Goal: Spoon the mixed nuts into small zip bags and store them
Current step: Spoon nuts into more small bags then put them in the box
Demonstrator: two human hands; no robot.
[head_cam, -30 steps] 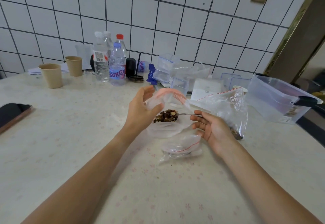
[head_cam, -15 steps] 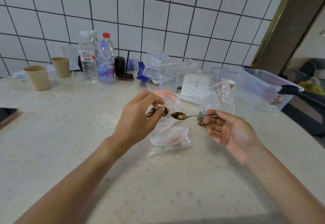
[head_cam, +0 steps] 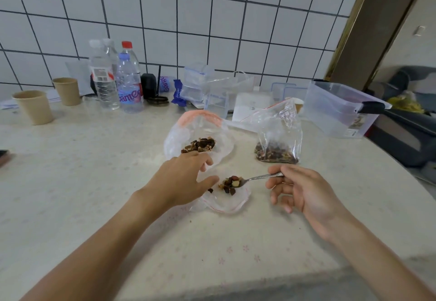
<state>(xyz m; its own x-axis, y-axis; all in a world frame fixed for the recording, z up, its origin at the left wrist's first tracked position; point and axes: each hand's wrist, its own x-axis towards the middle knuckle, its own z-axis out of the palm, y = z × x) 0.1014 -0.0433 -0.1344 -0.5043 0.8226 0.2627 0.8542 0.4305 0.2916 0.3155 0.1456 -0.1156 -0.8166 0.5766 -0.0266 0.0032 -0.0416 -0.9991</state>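
Observation:
My right hand (head_cam: 304, 194) pinches the handle of a metal spoon (head_cam: 257, 178) loaded with mixed nuts (head_cam: 232, 182). The spoon hovers just over a small clear zip bag (head_cam: 226, 202) with a red line, lying flat on the table; a few nut pieces lie on it. My left hand (head_cam: 184, 178) rests with loosely spread fingers at that bag's left edge, thumb pointing at the spoon. Just behind it a larger bag with a pink zip strip (head_cam: 200, 119) lies open with a heap of nuts (head_cam: 199, 145) inside. A third bag of nuts (head_cam: 278, 140) stands to the right.
Two paper cups (head_cam: 34, 107) and several water bottles (head_cam: 128, 83) stand at the back left. Clear plastic containers (head_cam: 200, 83) and a white box (head_cam: 252, 107) line the wall. A large clear storage bin (head_cam: 339, 109) sits at the right by the table's curved edge.
My left hand has let go of the pink-zip bag, which now lies on the table, and dropped to the small bag. The spoon came out of that bag and moved down over the small one.

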